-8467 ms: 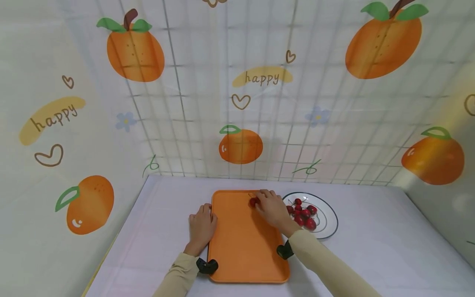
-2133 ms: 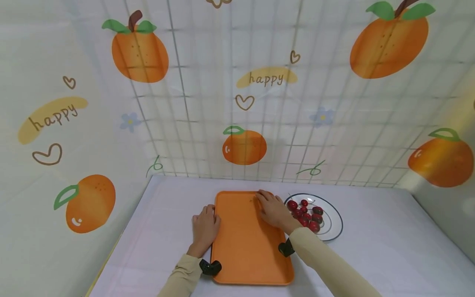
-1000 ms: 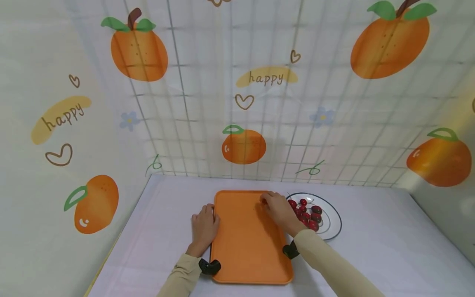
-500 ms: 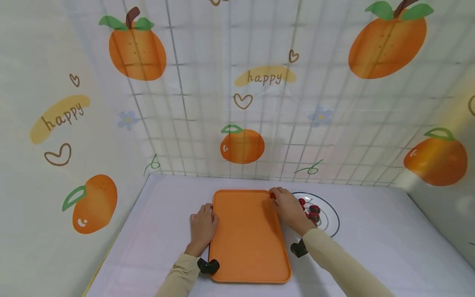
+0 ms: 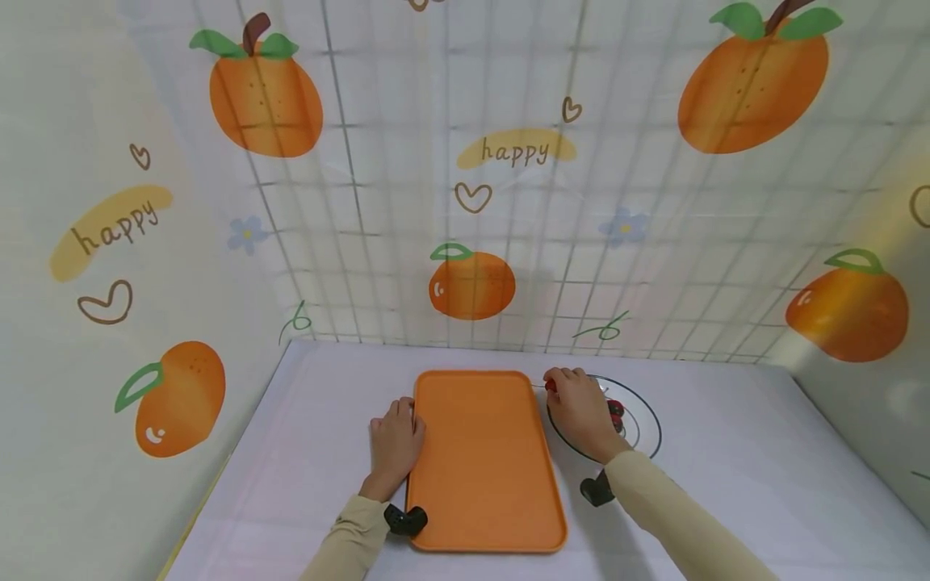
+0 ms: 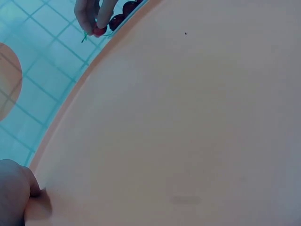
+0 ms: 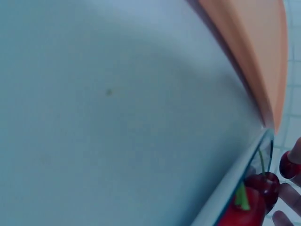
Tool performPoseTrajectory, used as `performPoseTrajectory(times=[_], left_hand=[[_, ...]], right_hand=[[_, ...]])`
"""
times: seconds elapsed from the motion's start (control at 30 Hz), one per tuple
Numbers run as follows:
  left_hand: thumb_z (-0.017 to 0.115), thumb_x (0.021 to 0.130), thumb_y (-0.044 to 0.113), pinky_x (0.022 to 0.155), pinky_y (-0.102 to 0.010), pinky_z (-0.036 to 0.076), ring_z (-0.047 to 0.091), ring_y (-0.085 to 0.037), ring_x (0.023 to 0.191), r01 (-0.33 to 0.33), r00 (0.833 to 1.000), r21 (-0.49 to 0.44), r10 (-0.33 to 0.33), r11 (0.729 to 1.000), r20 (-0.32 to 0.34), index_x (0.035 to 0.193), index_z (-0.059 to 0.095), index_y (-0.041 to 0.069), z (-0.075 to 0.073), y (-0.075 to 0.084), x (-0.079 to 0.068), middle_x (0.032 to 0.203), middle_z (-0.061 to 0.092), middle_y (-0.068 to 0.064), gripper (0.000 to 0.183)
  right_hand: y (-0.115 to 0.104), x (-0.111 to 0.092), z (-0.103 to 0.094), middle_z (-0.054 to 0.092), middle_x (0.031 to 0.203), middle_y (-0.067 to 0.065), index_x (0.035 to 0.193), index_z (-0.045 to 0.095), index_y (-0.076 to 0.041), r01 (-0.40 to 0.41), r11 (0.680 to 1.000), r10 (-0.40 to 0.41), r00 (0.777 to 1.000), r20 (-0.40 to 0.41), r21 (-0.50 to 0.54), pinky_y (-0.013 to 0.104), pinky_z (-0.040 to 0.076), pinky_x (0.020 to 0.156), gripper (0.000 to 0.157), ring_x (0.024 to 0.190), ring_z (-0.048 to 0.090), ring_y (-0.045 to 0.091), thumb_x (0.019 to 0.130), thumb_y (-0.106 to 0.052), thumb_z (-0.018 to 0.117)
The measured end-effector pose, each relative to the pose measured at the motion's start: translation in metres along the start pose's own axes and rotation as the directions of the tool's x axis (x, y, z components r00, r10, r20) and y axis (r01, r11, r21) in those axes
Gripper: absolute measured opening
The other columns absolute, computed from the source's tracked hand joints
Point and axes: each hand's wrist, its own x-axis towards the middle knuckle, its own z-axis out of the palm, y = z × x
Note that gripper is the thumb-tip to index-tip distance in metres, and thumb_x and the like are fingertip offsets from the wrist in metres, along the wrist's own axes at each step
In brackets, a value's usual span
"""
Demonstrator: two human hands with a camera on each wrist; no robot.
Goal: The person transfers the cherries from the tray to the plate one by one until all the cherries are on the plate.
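Note:
My right hand [image 5: 584, 413] pinches a red cherry [image 5: 550, 386] by its body at the left rim of the white plate [image 5: 647, 442]; its thin stem points left, toward the tray. From the left wrist, this cherry [image 6: 99, 31] shows between the fingertips, beside dark cherries [image 6: 117, 21]. More cherries [image 5: 616, 408] lie on the plate, partly hidden behind the right hand. My left hand [image 5: 396, 442] holds the left edge of the orange tray [image 5: 487, 476], thumb at the rim in the left wrist view. The tray bears no fruit.
Plate and tray stand side by side on a white table [image 5: 741, 468], the plate's dark-lined rim close to the tray's far right corner. A patterned cloth wall [image 5: 392, 266] rises behind the table's far edge, with further cloth at both sides.
A cherry lay at the tray's far right earlier. Pinching a cherry, my right hand has moved rightward off the tray to the plate. The left hand has stayed on the tray's edge.

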Motion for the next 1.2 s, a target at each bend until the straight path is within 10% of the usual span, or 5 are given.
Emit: performPoseTrajectory(times=[0.53,1.2], left_hand=[[0.061,0.097,0.018,0.075,-0.041,0.038,0.067,-0.029,0.086,0.003,1.000,0.000,-0.003,1.000,0.009,0.115,0.066,0.003,0.001,0.000,0.000,0.100,0.069,-0.014,0.024],[0.057,0.100,0.019,0.079,-0.044,0.039,0.067,-0.031,0.089,0.060,0.997,-0.055,-0.057,0.997,0.045,0.115,0.064,0.001,-0.002,0.004,-0.002,0.102,0.069,-0.014,0.024]], right_hand=[[0.008,-0.010,-0.003,0.075,0.110,0.018,0.113,0.067,-0.003,-0.080,0.996,0.082,0.996,0.041,-0.045,0.057,0.046,0.097,0.023,0.107,0.059,0.039,0.093,-0.014,0.067],[0.016,-0.018,-0.015,0.075,0.107,0.017,0.110,0.069,-0.001,-0.020,0.999,0.023,0.996,-0.090,0.034,0.056,0.050,0.092,0.021,0.104,0.063,0.040,0.098,-0.014,0.059]])
